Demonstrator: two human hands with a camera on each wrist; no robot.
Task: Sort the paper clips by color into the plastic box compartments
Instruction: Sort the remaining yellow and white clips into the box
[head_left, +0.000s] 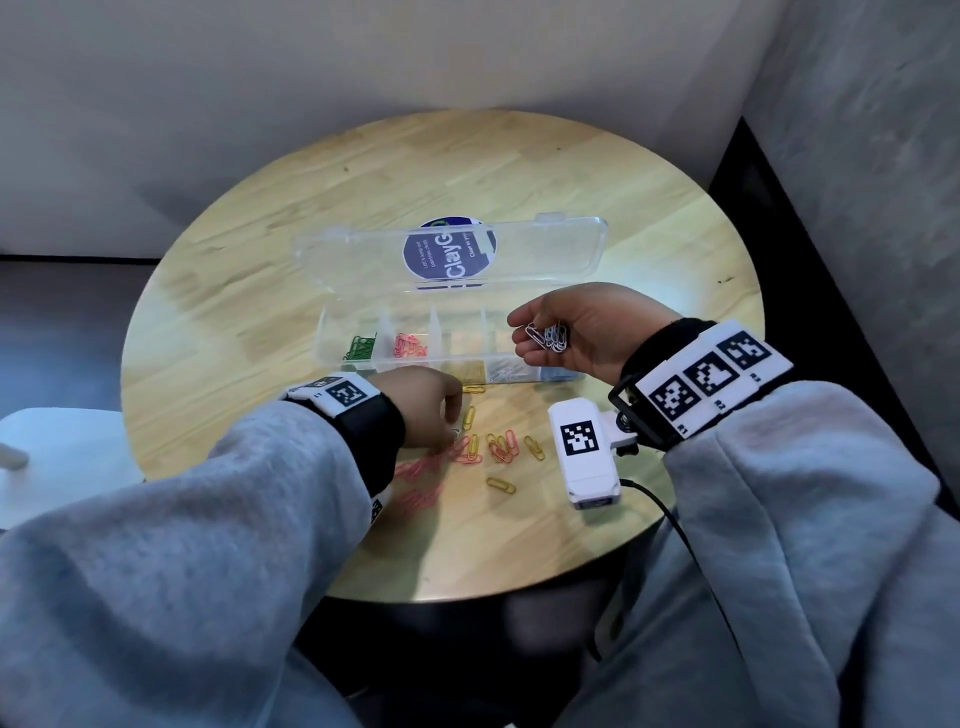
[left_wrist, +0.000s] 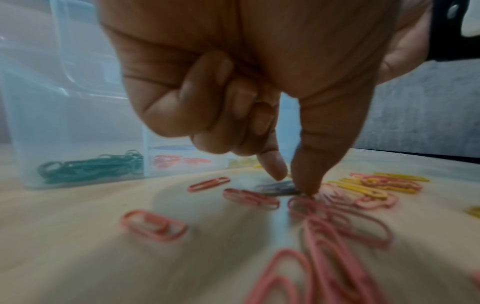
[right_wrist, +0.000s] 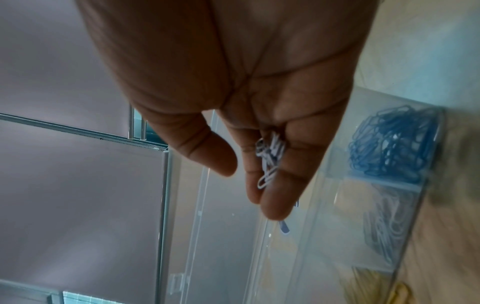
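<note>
The clear plastic box stands open on the round table, its compartments holding green clips, pink clips, yellow clips, white clips and blue clips. In front of it lie loose pink clips and yellow clips. My left hand reaches down among them. Its thumb and index finger pinch one whitish-grey clip against the tabletop, the other fingers curled. My right hand hovers palm up over the box's right end, with several white clips lying on its fingers and the thumb held apart.
The box lid lies flat behind the box over a round blue sticker. A white tagged device with a black cable sits near the table's front right edge. A white seat is at the left, a dark wall at the right.
</note>
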